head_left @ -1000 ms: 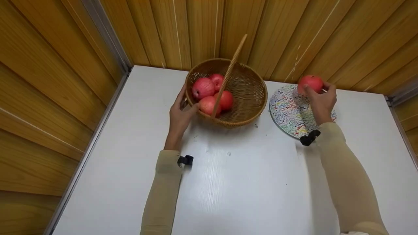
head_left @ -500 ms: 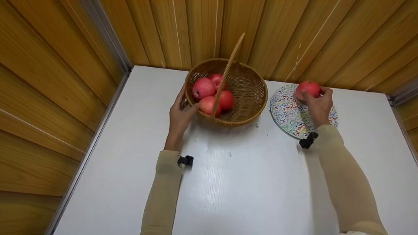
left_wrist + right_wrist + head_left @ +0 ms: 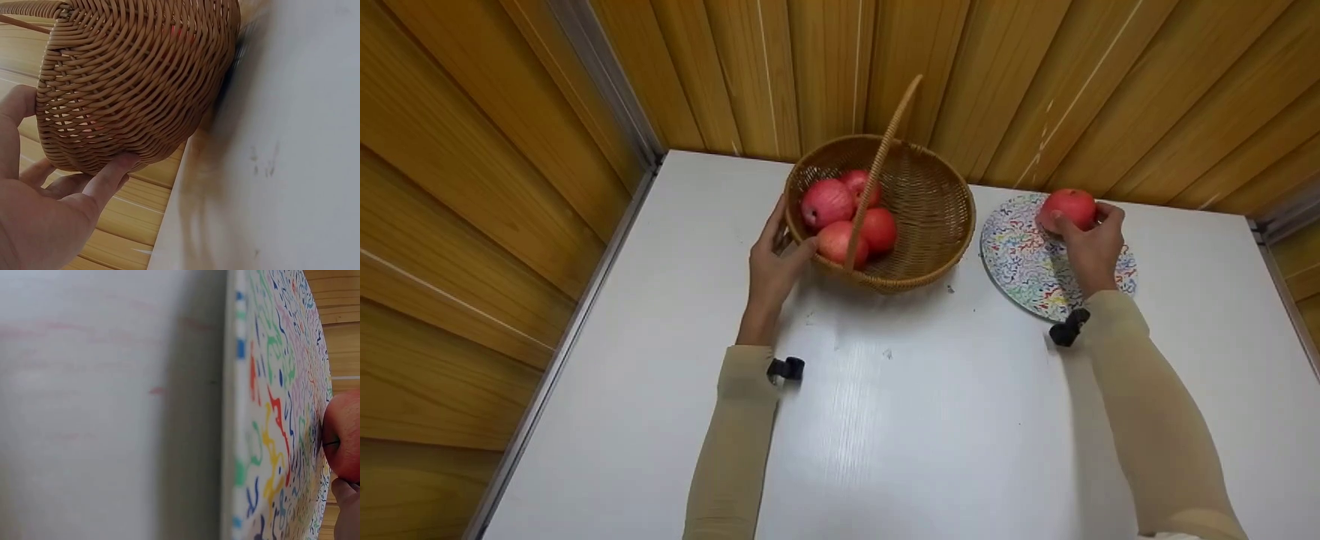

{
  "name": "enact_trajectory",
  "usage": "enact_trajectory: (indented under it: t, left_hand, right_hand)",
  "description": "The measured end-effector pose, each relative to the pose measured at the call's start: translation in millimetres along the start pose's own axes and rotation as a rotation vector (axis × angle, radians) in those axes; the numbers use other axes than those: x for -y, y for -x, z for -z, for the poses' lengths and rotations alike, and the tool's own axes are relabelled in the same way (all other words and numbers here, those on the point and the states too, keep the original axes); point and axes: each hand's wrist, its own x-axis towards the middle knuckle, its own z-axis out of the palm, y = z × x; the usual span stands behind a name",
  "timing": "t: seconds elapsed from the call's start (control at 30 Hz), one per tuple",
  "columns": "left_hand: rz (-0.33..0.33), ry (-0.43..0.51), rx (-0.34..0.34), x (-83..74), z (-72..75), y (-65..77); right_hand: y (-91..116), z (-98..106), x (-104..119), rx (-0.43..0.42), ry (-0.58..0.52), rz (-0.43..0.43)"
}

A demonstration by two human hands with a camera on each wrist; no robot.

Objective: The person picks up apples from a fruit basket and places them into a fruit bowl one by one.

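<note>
A brown wicker basket [image 3: 934, 214] with an arched handle [image 3: 877, 165] stands at the back of the table, leaning toward the viewer. Several red apples [image 3: 826, 201] lie together in its left half. My left hand [image 3: 774, 266] grips the basket's left side, thumb at the rim and fingers against the outer weave [image 3: 135, 84]. Over at the right, my right hand [image 3: 1096, 244] holds one red apple [image 3: 1069, 208] between thumb and fingers. That apple [image 3: 343, 433] is at the far part of a round plate [image 3: 1020, 262] with a multicoloured squiggle pattern, its stem end showing in the right wrist view.
Both things stand on a white table [image 3: 930, 420], with small dark marks [image 3: 886, 354] on its surface. Wood-plank panels [image 3: 720, 75] rise directly behind the table and along its left side. A metal frame strip [image 3: 607, 247] runs down the left edge.
The right hand has lowered the apple slightly toward the plate and to the left, then nearly stopped. The basket handle has swung a little left; the left hand keeps its place.
</note>
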Motion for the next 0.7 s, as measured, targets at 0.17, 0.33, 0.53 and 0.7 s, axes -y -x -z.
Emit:
enact_trajectory:
  t: [0.17, 0.33, 0.53, 0.7]
  left_hand:
    - [-0.012, 0.008, 0.003, 2.5, 0.7, 0.6]
    - [-0.010, 0.000, 0.006, 3.0, 1.7, 0.4]
    - [-0.008, -0.010, 0.005, 3.3, 1.8, 0.1]
    - [-0.020, 0.002, 0.008, 4.2, 1.6, 0.3]
  right_hand:
    - [0.4, 0.3, -4.3, -0.003, 0.024, 0.010]
    - [-1.1, 1.1, -6.8, 0.010, 0.043, 0.003]
    - [-1.6, 2.1, -7.6, 0.018, 0.046, 0.002]
    - [0.6, 3.9, -7.8, 0.027, 0.040, 0.001]
